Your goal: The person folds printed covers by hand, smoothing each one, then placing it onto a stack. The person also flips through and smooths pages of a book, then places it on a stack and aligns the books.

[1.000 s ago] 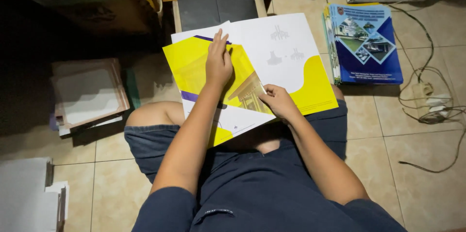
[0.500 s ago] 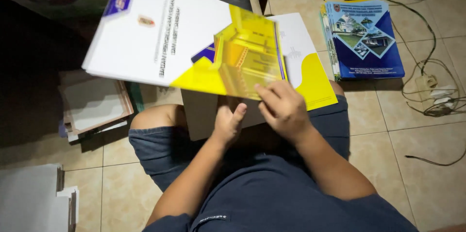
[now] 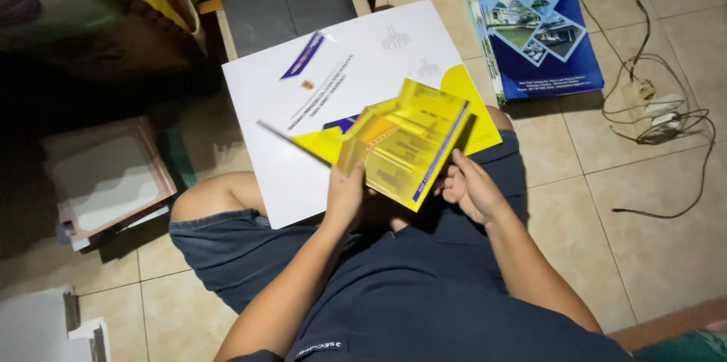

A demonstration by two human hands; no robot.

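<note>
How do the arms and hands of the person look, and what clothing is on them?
Both forearms are bare, with no sleeves reaching them. The left hand and right hand wear no gloves; no rings, watch or bracelet can be seen. The person wears dark blue-grey shorts, with a small light marking near the bottom of the picture.

The scene is unevenly lit: light falls from above onto the middle and right, leaving the white sheet (image 3: 356, 67) bright, almost washed out, and the tiled floor (image 3: 651, 218) a warm beige. The far left sinks into deep shadow, where detail is lost (shapes there are barely readable). The yellow booklet (image 3: 405, 142) is slightly motion-blurred and casts a dark shadow onto the lap. The near left corner is dim and soft. Lines bow mildly toward the edges, as with a wide lens.
</note>
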